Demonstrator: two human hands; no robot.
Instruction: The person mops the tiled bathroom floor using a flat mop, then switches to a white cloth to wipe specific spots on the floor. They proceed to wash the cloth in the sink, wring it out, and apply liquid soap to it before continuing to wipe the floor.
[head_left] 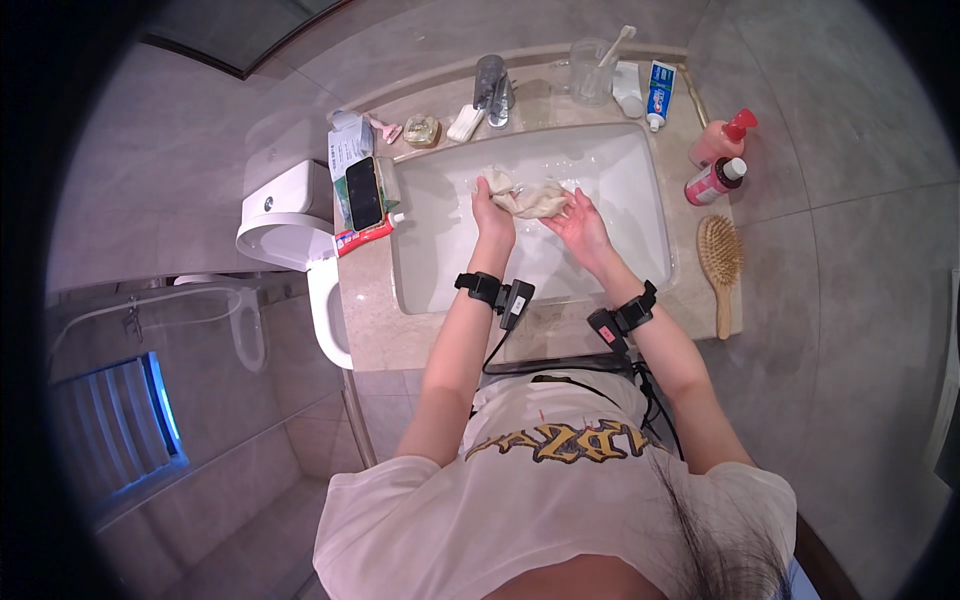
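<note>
An off-white, crumpled cloth stretches between my two hands over the white sink basin. My left hand is closed on its left end, thumb uppermost. At the other end, my right hand has its palm turned up and its fingers partly curled against the fabric. The cloth looks wet and bunched, and its exact kind cannot be made out. Just beyond it stands the metal faucet. Water glistens in the basin. Each of my wrists carries a black strap with a small box.
Behind the basin are a soap bar, a clear cup with a toothbrush, and a toothpaste tube. Two bottles, one a pink pump bottle, and a hairbrush line the right. A phone and red tube lie left.
</note>
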